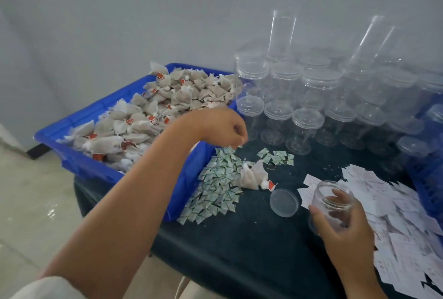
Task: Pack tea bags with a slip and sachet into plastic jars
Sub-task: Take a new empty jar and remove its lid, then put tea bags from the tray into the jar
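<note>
— The hands?
— Left hand (223,126) curled over the sachet pile (218,183) beside the blue crate (79,162) of tea bags (148,111); pinching, I cannot tell; right hand (345,234) grips an open jar (335,187) beside the slips (395,214)
— The lid (284,202)?
— On the desk (239,250), just left of the jar

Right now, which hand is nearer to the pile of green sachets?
Left. The left hand is over the far end of the pile; the right hand grips a jar to its right.
</note>
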Demonstrator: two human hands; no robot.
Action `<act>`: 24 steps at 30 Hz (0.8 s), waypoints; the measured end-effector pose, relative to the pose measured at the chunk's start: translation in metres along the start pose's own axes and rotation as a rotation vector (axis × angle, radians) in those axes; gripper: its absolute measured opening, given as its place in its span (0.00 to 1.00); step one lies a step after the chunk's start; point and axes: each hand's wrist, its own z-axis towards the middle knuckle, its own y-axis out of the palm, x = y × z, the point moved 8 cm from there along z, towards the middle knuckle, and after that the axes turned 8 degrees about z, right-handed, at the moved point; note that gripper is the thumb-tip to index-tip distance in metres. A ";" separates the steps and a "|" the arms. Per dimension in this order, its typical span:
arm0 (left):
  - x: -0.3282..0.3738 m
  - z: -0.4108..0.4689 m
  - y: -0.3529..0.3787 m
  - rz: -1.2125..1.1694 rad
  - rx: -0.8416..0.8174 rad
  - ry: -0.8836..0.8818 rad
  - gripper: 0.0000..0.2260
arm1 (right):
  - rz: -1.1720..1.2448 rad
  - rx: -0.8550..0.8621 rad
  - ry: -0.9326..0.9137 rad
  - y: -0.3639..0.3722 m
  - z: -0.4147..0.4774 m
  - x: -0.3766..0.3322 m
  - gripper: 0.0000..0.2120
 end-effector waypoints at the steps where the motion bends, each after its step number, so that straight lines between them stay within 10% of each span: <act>1: 0.011 0.004 0.017 0.003 -0.066 0.045 0.08 | 0.007 0.004 0.003 -0.001 0.001 0.001 0.24; 6: 0.045 0.034 0.107 0.232 -0.047 -0.085 0.21 | 0.018 -0.020 -0.028 0.002 0.002 0.001 0.24; 11: 0.032 0.053 0.116 0.144 0.028 -0.190 0.13 | 0.020 -0.013 -0.038 0.003 0.001 -0.004 0.23; 24: 0.054 0.001 0.042 -0.660 0.472 -0.025 0.12 | -0.045 -0.189 -0.118 0.015 0.003 -0.012 0.27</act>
